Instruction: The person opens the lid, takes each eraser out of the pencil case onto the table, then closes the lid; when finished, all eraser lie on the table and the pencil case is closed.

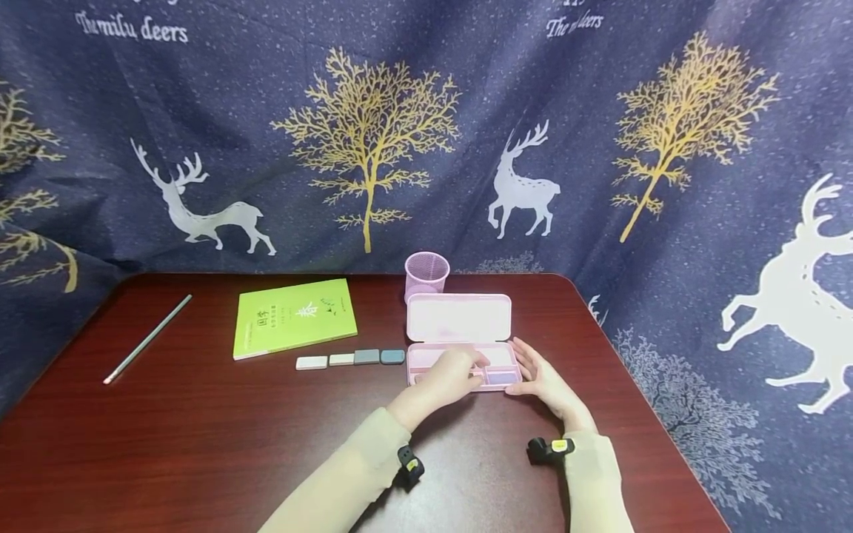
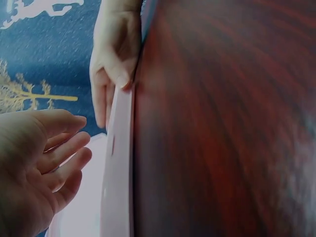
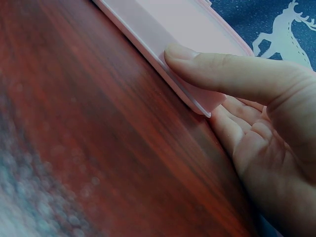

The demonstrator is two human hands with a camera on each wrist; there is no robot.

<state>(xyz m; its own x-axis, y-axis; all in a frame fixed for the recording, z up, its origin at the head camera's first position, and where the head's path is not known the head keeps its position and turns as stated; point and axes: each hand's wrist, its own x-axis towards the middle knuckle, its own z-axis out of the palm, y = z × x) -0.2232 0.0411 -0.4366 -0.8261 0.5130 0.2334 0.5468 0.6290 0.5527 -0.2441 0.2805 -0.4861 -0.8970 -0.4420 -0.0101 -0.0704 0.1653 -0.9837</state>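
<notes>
A pink pencil case [image 1: 460, 318] lies on the table with its lid raised at the back. My left hand [image 1: 452, 374] is over the case's tray, fingers loosely bent and apart; in the left wrist view that hand [image 2: 39, 168] has nothing between its fingers and thumb. At the case's right end, my right hand [image 1: 543, 381] steadies it, thumb on the front corner and the other fingers along the short side. The right wrist view shows the thumb [image 3: 207, 71] lying on the case's front wall. A small lavender compartment [image 1: 503, 377] shows beside my left fingertips.
Left of the case, several erasers [image 1: 366, 357] form a row in white, grey and teal. Behind them lies a green book [image 1: 293, 318]. A pencil [image 1: 149, 337] rests at far left. A pink mesh pen holder [image 1: 426, 272] stands behind the lid, before a patterned cloth [image 1: 426, 148].
</notes>
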